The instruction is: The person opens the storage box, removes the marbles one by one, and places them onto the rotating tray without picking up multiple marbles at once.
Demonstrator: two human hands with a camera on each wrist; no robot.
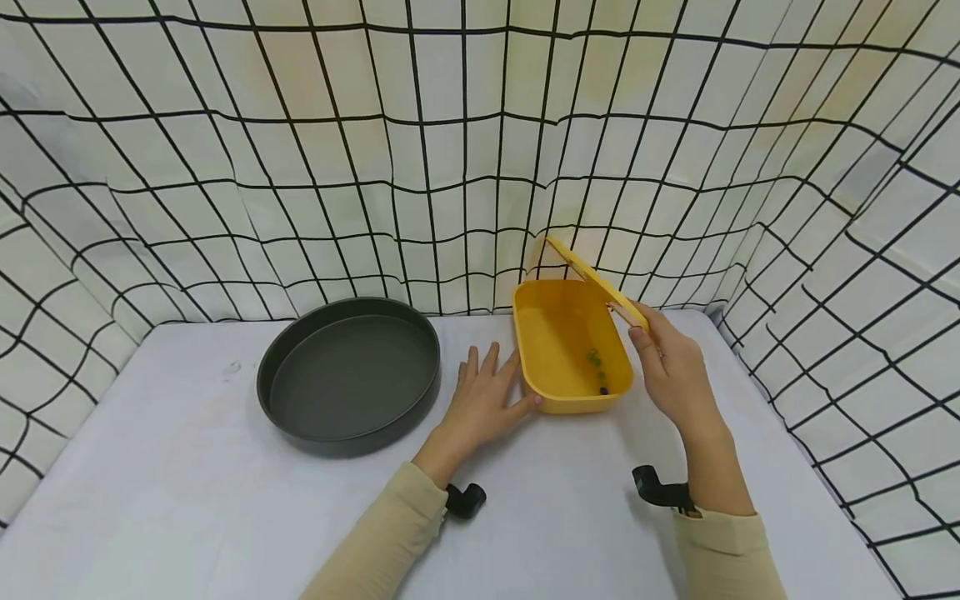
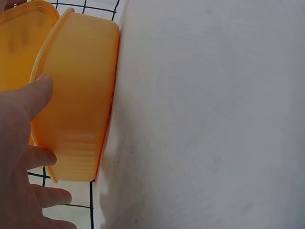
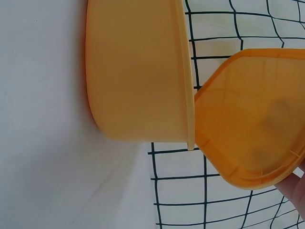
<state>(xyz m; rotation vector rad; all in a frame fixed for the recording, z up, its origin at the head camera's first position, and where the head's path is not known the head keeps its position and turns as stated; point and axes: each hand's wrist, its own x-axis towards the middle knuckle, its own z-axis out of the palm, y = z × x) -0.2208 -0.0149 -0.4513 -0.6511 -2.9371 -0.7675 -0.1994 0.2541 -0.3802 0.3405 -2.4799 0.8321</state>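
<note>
A yellow plastic container (image 1: 555,333) stands uncovered on the white surface, with a few small green and dark blue bits (image 1: 596,367) inside, too small to identify. Tilted above its right side is a yellow lid (image 1: 600,283), pinched at its edge by my right hand (image 1: 678,371). Its underside (image 3: 252,114) shows in the right wrist view. With fingers spread, my left hand (image 1: 483,400) rests against the container's left side; the thumb (image 2: 40,93) touches the wall near the rim. To the left of that hand sits a round dark grey pan (image 1: 348,375).
A white cloth-covered table (image 1: 187,500) lies under everything. Behind it and along both sides rises a black grid net (image 1: 465,175) over white sheeting. Each wrist wears a black camera mount, one at the left (image 1: 467,500) and one at the right (image 1: 660,489).
</note>
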